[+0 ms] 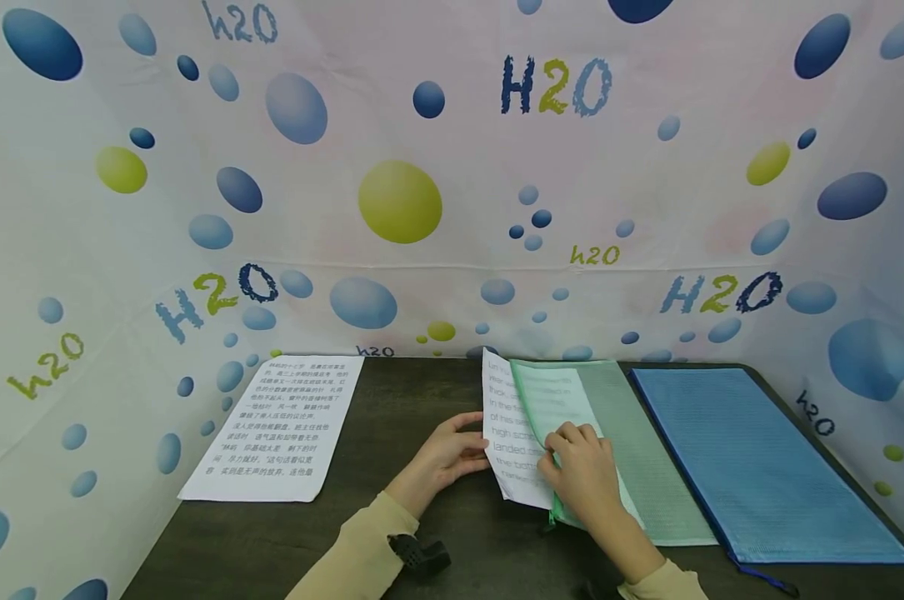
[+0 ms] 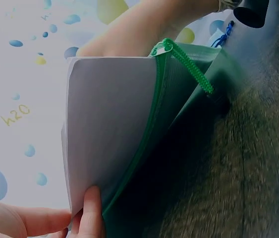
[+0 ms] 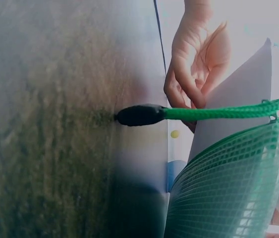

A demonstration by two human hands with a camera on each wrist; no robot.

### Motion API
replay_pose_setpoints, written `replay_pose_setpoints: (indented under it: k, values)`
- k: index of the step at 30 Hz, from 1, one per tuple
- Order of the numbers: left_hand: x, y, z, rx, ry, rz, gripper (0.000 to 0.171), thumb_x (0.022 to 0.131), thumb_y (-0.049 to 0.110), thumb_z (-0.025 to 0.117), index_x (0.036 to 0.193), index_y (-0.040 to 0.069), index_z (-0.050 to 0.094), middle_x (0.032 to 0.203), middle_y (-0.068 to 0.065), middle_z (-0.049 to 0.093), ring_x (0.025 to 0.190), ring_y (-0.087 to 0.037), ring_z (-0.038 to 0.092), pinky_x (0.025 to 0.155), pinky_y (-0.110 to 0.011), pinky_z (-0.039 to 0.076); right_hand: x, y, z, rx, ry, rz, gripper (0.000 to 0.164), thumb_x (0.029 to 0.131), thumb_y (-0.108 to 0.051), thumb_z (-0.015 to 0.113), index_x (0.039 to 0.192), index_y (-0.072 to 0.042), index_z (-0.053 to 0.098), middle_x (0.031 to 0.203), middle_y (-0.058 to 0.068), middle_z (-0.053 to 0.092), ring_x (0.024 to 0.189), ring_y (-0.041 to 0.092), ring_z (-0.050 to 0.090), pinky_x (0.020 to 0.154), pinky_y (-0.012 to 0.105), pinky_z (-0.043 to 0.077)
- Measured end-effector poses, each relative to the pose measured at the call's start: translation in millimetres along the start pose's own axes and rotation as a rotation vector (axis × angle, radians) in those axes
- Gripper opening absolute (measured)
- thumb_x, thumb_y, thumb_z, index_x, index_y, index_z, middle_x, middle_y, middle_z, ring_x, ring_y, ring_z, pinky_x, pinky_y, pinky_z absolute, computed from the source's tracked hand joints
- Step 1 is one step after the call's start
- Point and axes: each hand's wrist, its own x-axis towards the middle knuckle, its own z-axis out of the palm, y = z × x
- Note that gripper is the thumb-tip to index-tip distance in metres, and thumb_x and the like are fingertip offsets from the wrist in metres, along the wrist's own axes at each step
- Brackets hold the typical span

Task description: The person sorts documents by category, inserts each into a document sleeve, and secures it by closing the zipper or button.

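Pinching the left margin of the printed paper [image 1: 507,433], your left hand [image 1: 447,454] is holding it between the thumb and fingers, with hardly any gap there; in the left wrist view one fingertip is resting along the plain face. That paper is sitting partly inside the green mesh pouch [image 1: 657,475]: its left strip is sticking out past the zipped edge [image 1: 522,387], and the remainder is showing through the translucent mesh, its lines of print fainter there. Your right hand [image 1: 582,475] is lying over the pouch's front, fingers curled closely and gripping at the zipped edge; you are covering the exact place where the thumb meets it, so I cannot tell how it sits. At the near corner of that edge, the zip pull [image 2: 163,48] is carrying a braided green cord [image 2: 194,67] with a black end, which is hanging free of both your hands. To the right of the green pouch, a blue pouch [image 1: 766,467] is lying flat on the dark tabletop [image 1: 219,550], with a blue cord [image 1: 770,579] at its near corner. Well apart on your left, a sheet of Chinese text [image 1: 279,433] is lying face up. Behind everything, a bubble-patterned backdrop [image 1: 474,142] is hanging.
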Motion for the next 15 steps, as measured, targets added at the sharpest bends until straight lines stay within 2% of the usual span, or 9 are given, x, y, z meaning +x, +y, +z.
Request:
replay_pose_setpoints:
  k: [8,15]
  values:
    - [5.8,-5.4,10.0,-0.004,0.009,0.001,0.057,0.090,-0.012,0.054,0.143,0.006,0.044,0.123,-0.023,0.062,0.092,-0.023,0.066,0.075,-0.037,0.055,1,0,-1,0.002,0.011,-0.004,0.011,0.066,-0.004,0.072,0.067,-0.013,0.064,0.075,0.000,0.058,0.072,0.024,0.053,0.055,0.037,0.037]
    - [9.5,-10.0,18.0,0.008,0.006,0.004,0.057,0.090,-0.012,0.054,0.143,0.006,0.043,0.123,-0.024,0.062,0.095,-0.025,0.068,0.077,-0.040,0.056,1,-1,-3,0.014,-0.038,0.033,0.011,0.068,-0.006,0.073,0.070,-0.013,0.066,0.077,-0.001,0.058,0.075,0.024,0.053,0.059,0.040,0.040]
